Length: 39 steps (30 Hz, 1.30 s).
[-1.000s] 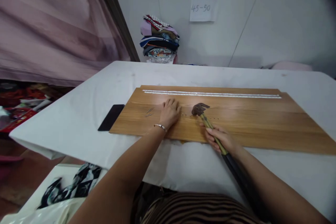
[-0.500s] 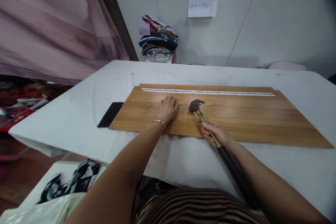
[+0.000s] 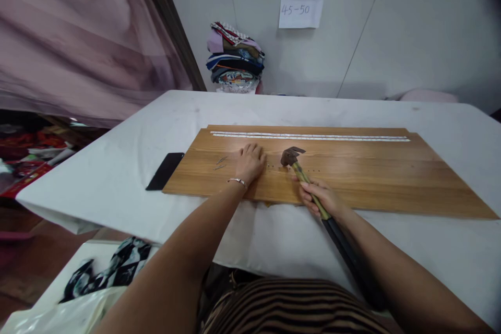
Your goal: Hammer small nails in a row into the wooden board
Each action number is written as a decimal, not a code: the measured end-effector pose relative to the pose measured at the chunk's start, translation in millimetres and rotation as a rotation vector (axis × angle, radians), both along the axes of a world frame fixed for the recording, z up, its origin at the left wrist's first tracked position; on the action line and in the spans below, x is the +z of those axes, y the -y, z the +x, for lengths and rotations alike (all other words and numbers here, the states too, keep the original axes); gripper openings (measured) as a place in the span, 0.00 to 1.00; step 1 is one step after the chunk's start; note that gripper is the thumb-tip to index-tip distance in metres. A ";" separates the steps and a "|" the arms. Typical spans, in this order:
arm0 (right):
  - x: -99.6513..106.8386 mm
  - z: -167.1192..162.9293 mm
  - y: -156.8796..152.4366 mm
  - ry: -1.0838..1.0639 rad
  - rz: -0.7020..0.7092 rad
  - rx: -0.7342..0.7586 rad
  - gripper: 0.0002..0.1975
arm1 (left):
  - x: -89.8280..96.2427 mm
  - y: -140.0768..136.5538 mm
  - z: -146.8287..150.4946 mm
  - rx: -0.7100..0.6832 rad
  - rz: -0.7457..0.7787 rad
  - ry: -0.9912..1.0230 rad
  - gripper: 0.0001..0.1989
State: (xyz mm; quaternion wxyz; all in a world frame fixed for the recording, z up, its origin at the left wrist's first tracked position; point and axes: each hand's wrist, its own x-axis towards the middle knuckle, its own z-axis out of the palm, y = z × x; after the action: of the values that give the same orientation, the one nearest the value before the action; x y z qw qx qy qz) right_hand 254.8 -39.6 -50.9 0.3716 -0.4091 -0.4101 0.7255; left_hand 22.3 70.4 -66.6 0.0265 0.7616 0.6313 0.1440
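My right hand (image 3: 319, 199) is wrapped round the handle of a claw hammer (image 3: 300, 173), whose rusty head is at the surface of a wooden board (image 3: 376, 172). Whether the head touches the board I cannot tell. My left hand (image 3: 251, 162) lies flat on the board, left of the hammer head, with its fingers stretched out and nothing held. A row of small dark dots, nail heads or holes, runs across the board on both sides of the hammer head. Several loose nails (image 3: 220, 164) lie left of my left hand.
Two white measuring strips (image 3: 309, 138) run along the board's far side. A black flat object (image 3: 165, 171) lies at its left end on the white-covered table (image 3: 129, 151). Folded clothes (image 3: 235, 60) are stacked behind the table; a patterned cloth (image 3: 121, 266) lies at lower left.
The view has shifted very slightly. Both hands and the hammer hold nearly the same places as before.
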 end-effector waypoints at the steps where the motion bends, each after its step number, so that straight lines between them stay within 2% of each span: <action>1: -0.2 0.0 0.0 -0.003 -0.001 -0.002 0.29 | -0.3 0.1 -0.3 -0.002 0.002 -0.002 0.15; 7: -1.2 -0.3 1.9 0.010 -0.019 0.000 0.28 | -2.9 0.2 -2.1 -0.016 0.017 0.008 0.16; 13: -0.8 0.0 5.0 -0.004 -0.007 -0.023 0.27 | 2.4 4.0 0.6 -0.013 0.005 0.010 0.15; 33: 6.7 3.8 13.8 0.050 -0.080 -0.020 0.31 | 6.4 10.9 1.5 -0.040 -0.018 -0.039 0.18; 39: 6.6 6.5 15.7 0.016 -0.053 -0.032 0.29 | 7.8 11.2 1.6 -0.031 -0.032 -0.041 0.18</action>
State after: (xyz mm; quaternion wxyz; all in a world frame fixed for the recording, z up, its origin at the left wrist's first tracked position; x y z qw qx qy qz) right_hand 261.3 -55.3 -44.3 0.3690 -0.4309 -0.3872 0.7268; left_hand 24.0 59.2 -58.8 0.0281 0.7735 0.6221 0.1180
